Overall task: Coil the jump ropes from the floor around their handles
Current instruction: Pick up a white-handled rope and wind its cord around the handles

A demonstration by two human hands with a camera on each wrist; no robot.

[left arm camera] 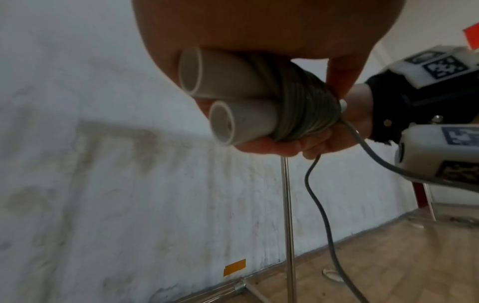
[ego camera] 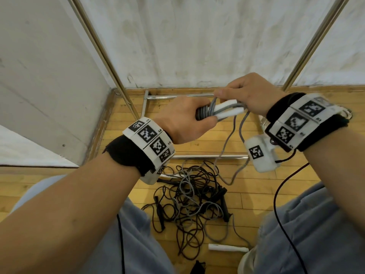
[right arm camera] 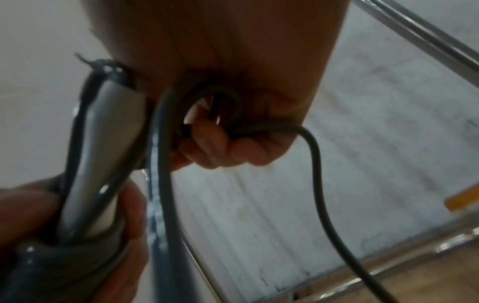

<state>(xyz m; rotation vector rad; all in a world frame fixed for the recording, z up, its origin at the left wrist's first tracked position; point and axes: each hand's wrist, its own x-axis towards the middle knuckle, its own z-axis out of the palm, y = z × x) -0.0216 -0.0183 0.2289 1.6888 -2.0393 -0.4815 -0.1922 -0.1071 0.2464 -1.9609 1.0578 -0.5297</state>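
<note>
Left hand (ego camera: 184, 119) is gripping two white handles (ego camera: 286, 113) wound with grey rope (ego camera: 205, 112); right hand (ego camera: 250, 93) is pinching its loose loop. Tangled ropes (ego camera: 189, 204) are lying on the floor (ego camera: 246, 194).

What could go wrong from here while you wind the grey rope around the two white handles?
The wound grey coil sits near the handles' ends, so turns might slip off if the left hand loosens. The hanging grey rope that the right hand feeds runs down towards the tangled pile and could snag there.
</note>
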